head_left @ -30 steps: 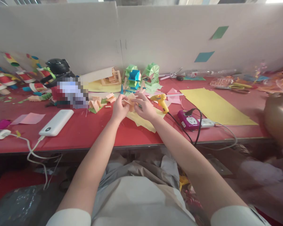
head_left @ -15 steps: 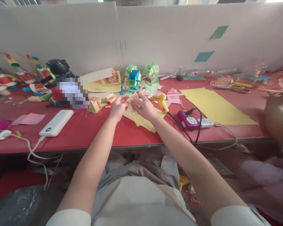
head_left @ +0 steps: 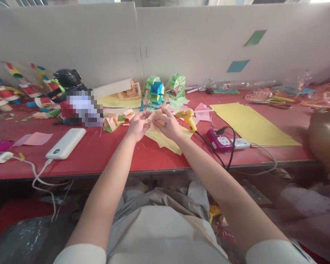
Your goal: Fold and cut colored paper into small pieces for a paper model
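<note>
Single head-worn view, looking forward and down past wearer's torso (head_left: 159, 234), close below, across red desk (head_left: 99, 146) to pale partition (head_left: 85, 36).

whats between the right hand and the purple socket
In the head view, the glue gun, its black cord and some pale yellow paper lie between the right hand and purple socket.

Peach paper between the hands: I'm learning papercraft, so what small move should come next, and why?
I'd probably steady the peach paper with the left hand: that hand is close beside it, and the right hand has its fingers on it.
</note>
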Motion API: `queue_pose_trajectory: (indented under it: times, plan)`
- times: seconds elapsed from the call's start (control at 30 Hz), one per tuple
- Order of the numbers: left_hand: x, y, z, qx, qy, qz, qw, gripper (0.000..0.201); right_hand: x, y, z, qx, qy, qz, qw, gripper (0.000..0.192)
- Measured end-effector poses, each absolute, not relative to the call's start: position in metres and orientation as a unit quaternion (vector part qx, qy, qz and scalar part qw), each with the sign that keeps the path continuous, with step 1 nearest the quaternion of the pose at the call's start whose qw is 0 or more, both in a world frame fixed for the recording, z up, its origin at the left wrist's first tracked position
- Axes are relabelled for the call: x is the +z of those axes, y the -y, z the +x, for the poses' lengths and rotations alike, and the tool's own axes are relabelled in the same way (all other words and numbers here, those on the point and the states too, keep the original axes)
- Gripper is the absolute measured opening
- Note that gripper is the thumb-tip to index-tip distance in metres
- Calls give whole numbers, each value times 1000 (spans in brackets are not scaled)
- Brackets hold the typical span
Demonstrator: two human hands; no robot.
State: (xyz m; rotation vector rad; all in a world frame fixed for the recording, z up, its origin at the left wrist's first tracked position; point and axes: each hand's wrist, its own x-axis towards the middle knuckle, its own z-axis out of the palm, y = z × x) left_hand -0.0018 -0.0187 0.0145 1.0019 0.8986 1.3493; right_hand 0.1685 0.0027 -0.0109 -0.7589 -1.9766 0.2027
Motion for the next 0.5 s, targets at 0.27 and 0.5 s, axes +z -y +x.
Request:
queue_pose_trajectory:
  times: [0.27,0.5]
  plan:
    - [13,18,-2,573,-372,441,582,35,-10,-1,168,77,811,-315,488,16]
    - [10,16,-3,571,-384,453,567,26,-9,0,167,81,808,-327,483,16]
